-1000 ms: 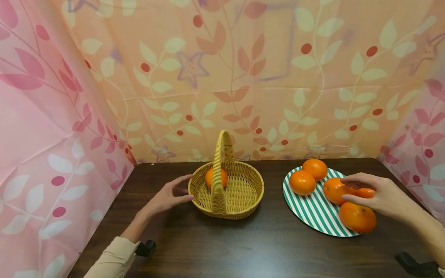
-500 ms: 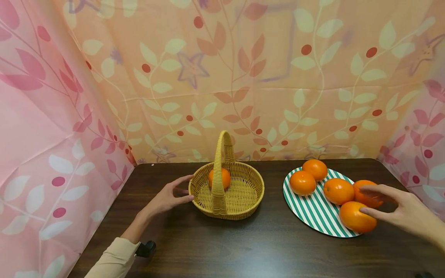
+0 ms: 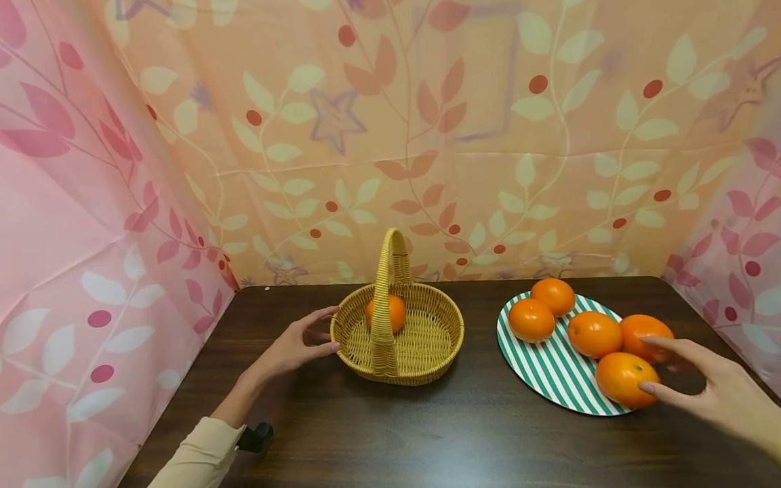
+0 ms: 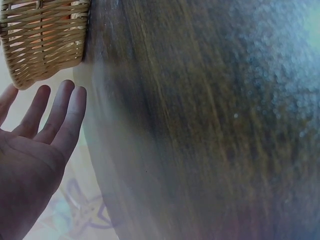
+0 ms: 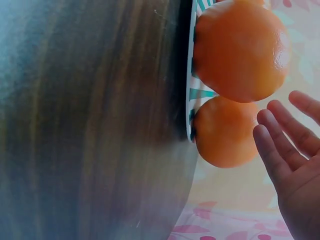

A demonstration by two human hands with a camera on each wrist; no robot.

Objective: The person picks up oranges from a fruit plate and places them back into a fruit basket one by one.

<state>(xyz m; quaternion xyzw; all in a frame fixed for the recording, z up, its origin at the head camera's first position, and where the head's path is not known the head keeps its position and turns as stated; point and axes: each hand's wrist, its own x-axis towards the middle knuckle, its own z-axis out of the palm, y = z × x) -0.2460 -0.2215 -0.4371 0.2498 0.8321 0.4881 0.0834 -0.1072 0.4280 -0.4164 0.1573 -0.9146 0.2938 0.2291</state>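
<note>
Right hand (image 3: 714, 393) is open, fingertips just beside the nearest orange (image 3: 626, 379) at the plate (image 3: 549, 369) edge. One nudge probably rolls it onto the bench (image 3: 427, 434). Left hand (image 3: 293, 346) rests open against the basket (image 3: 396, 335).

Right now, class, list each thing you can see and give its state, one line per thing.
Basket: upright, one orange inside.
Striped plate: flat, carrying five oranges.
Left hand: open, fingers at the basket's rim.
Right hand: open, beside the nearest orange.
Table: bearing everything.
</note>
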